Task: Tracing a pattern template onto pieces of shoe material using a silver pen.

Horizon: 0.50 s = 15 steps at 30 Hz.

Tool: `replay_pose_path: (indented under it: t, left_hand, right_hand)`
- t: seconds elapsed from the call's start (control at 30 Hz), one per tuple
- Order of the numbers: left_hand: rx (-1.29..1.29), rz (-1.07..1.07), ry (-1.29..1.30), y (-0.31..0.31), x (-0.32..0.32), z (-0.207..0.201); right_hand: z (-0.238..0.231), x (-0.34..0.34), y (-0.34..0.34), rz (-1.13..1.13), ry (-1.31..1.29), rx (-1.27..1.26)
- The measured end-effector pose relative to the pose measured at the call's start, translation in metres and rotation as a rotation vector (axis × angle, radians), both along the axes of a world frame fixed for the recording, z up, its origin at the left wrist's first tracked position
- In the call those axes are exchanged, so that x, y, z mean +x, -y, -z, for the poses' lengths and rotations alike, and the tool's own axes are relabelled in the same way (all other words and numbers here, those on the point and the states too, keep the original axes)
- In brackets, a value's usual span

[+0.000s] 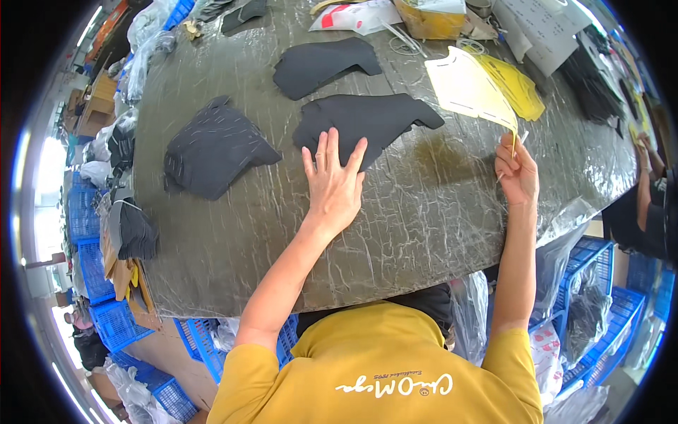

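Note:
My left hand (pixel 332 180) lies with fingers spread on the near edge of a black cut piece (pixel 371 124) at the middle of the table. Raised at the right, my right hand (pixel 518 173) pinches the lower tip of a pale yellow template (pixel 470 85) with short slots along it. A thin white pen-like stick (pixel 522 136) also shows between those fingers. Further left is a stack of black pieces (pixel 215 152) bearing short white marks. Beyond the middle piece lies another black piece (pixel 325 65). A second yellow template (pixel 514 85) rests partly behind the held one.
A film-covered dark table (pixel 268 254) spans the view. At its far side are a yellow container (pixel 431 20), a white-and-red bag (pixel 357 18) and printed paper sheets (pixel 540 32). Blue crates (pixel 120 321) stand on the floor. Another person's arm (pixel 644 184) shows at far right.

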<state>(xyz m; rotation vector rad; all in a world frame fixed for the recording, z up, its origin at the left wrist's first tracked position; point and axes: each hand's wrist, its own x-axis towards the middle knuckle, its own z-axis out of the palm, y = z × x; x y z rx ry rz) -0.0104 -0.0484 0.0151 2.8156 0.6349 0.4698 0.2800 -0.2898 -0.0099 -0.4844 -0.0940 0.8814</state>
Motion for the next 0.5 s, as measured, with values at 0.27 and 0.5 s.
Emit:
replay_pose_path:
  t: [0.27,0.5]
  left_hand:
    - [-0.314,0.152,-0.074,0.05,-0.09,-0.013]
    - [-0.755,0.012,0.424,0.041,-0.097,-0.011]
  right_hand:
    - [-0.034,-0.043,-0.008,-0.174,0.467,-0.566]
    - [-0.056,-0.131,-0.026,-0.154,1.321,-1.204]
